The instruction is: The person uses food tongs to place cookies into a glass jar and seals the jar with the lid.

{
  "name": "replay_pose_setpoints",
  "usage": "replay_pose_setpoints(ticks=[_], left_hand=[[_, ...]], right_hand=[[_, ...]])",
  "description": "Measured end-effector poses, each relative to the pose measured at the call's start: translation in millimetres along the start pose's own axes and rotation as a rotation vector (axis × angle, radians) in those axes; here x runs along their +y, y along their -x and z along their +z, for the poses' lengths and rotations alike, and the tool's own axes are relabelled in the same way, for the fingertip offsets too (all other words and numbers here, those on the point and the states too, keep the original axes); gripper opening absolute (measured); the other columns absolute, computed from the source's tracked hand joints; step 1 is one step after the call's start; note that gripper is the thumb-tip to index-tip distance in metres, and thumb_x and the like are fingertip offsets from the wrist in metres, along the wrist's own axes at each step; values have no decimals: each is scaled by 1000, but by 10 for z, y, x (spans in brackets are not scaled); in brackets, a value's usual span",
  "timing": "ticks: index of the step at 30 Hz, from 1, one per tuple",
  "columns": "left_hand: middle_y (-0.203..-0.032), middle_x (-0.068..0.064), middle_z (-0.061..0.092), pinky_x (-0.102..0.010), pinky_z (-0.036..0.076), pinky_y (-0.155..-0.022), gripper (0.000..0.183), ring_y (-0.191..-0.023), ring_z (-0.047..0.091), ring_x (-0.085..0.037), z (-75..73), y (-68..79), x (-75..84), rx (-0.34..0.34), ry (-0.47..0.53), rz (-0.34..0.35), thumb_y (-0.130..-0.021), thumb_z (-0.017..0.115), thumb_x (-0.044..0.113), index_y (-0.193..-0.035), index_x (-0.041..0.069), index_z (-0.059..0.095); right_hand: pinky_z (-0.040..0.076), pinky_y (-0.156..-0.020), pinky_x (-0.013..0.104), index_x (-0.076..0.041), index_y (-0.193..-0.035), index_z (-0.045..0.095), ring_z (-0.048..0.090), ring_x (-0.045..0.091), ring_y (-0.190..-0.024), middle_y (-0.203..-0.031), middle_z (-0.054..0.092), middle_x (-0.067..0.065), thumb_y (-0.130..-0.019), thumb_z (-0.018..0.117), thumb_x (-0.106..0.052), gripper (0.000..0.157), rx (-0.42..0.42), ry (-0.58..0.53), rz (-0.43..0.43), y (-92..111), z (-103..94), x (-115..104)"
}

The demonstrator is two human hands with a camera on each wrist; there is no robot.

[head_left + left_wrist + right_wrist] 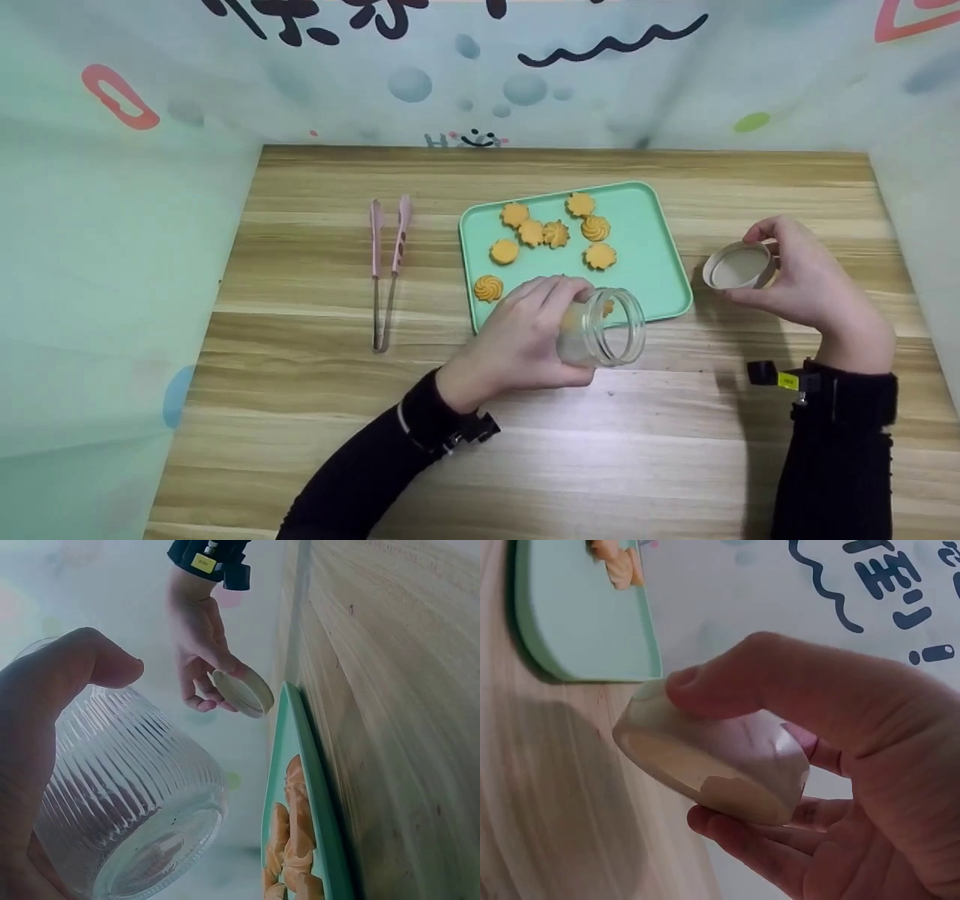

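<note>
My left hand (529,337) grips a clear ribbed glass jar (616,330), tilted with its uncovered mouth toward the head camera. In the left wrist view the jar (142,802) looks empty. Over to the right, my right hand (814,281) holds a pale round lid (739,268) by its rim, thumb on one side and fingers on the other. The lid (712,757) is apart from the jar. Beneath and beyond the left hand lies a mint-green tray (645,281) bearing several golden cookies (556,234), some flower-shaped, some swirled. The jar partly covers the tray's front edge.
Pink-tipped metal tongs (386,277) lie on the wood-grain table (300,420), left of the tray, their arms spread. A printed cloth backdrop (570,105) rises behind the table and along both sides.
</note>
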State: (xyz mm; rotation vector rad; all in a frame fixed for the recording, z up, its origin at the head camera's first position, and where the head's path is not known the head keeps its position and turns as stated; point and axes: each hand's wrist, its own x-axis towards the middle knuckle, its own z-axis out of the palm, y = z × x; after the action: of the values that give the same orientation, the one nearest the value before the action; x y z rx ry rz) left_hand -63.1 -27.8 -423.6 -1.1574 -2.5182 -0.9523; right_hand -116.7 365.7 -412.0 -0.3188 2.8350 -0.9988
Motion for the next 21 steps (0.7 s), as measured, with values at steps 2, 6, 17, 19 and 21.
replay_pose_setpoints(ticks=[2,6,17,19,21], left_hand=[[-120,-5,69,-32,51,-113,79,-115,67,-20,10,3,-4,-5,-3,6,-70,93,43,-133,7,60],[-121,-6,69,-34,50,-114,80,-115,67,-21,21,18,-9,-22,5,8,-71,93,42,-134,6,60],[-121,-5,69,-33,50,-114,80,-116,67,-21,63,13,-1,-7,10,11,-70,94,40,-133,7,60],[-122,-5,68,-32,50,-114,80,-116,67,-20,69,10,2,-15,0,11,-70,93,42,-134,7,59],[-123,-5,68,-32,50,-113,81,-118,66,-20,78,8,9,-23,1,8,-71,92,43,-135,7,59]], right_hand=[[39,-88,26,7,-130,51,56,50,-112,-126,53,30,-74,99,-5,75,-2,25,4,-15,36,9],[43,-94,51,4,-127,53,51,46,-111,-126,50,30,-77,99,-12,70,-18,65,28,-68,124,-24],[47,-94,69,8,-142,47,50,53,-118,-136,45,37,-78,101,-16,88,-72,69,114,-113,125,99],[47,-96,75,7,-151,44,50,56,-120,-143,41,40,-79,100,-19,95,-95,75,144,-100,95,132],[48,-95,77,5,-157,42,50,58,-119,-147,37,41,-80,99,-21,99,-117,85,166,-89,77,161]])
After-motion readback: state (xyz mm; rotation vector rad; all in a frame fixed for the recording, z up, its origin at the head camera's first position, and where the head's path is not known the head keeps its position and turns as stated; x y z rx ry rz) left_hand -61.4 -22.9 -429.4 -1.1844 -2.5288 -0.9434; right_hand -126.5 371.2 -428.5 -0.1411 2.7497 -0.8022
